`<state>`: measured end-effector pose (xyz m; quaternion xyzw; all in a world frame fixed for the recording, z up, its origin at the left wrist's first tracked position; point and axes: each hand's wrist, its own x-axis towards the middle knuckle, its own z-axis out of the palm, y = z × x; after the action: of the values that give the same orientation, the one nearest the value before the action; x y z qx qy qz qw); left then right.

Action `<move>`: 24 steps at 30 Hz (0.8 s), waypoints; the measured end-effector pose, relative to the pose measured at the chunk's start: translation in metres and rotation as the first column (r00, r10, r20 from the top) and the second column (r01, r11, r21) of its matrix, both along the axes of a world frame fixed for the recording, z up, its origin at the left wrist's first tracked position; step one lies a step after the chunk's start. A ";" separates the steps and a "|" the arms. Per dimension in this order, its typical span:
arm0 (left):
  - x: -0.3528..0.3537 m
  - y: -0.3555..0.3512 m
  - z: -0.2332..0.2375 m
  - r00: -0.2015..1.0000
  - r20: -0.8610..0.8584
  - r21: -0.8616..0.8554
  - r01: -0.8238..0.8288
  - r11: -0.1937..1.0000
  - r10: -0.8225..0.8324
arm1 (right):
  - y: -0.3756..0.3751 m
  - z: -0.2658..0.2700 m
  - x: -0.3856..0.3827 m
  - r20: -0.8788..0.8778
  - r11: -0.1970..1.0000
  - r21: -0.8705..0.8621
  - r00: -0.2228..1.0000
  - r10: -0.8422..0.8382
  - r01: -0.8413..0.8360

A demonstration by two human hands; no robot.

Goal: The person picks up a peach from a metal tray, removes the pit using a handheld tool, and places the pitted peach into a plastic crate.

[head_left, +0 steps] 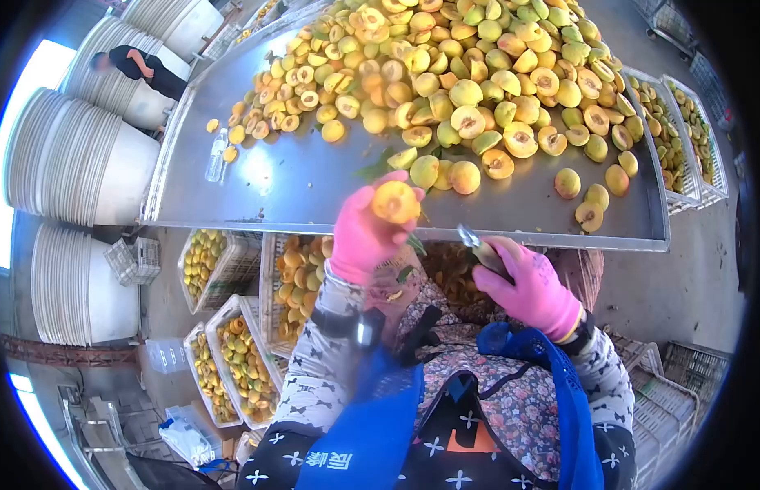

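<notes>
In the head view, my left hand (360,241), in a pink glove, holds up a yellow peach half (395,202) with its cut face towards me, just over the near edge of the metal table (306,196). My right hand (537,290), also gloved in pink, is wrapped round a small pitting knife (484,251). Its shiny metal tip points up and left, apart from the peach half. Beyond both hands a large heap of halved peaches (478,73) covers the far part of the table, some showing stones in their cut faces.
Below the table at left stand crates of peaches (249,359). More full crates (666,139) are at the right end. A clear plastic bottle (217,159) lies on the table. Stacked white tubs (86,155) line the left side, where a person (143,67) in dark clothes stands.
</notes>
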<state>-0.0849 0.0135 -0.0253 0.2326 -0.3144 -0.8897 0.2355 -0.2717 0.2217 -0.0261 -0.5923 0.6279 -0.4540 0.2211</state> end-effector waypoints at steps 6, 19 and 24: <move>-0.028 0.056 0.018 0.989 0.149 -0.223 0.038 0.974 -0.005 | -0.020 0.009 0.013 -0.349 0.976 -0.207 0.927 -0.135 0.065; -0.048 0.102 0.011 0.924 0.139 -0.706 -0.160 0.690 0.356 | -0.002 -0.020 0.037 -0.149 0.994 -0.105 0.989 -0.016 0.001; -0.045 0.100 0.014 0.965 0.155 -0.766 -0.019 0.642 0.214 | 0.008 0.007 0.026 0.767 0.914 0.164 0.631 0.119 -0.372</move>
<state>-0.1296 0.1134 -0.0110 0.2343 -0.6668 -0.6257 0.3300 -0.2455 0.2294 -0.0193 -0.3941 0.4574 -0.5168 0.6069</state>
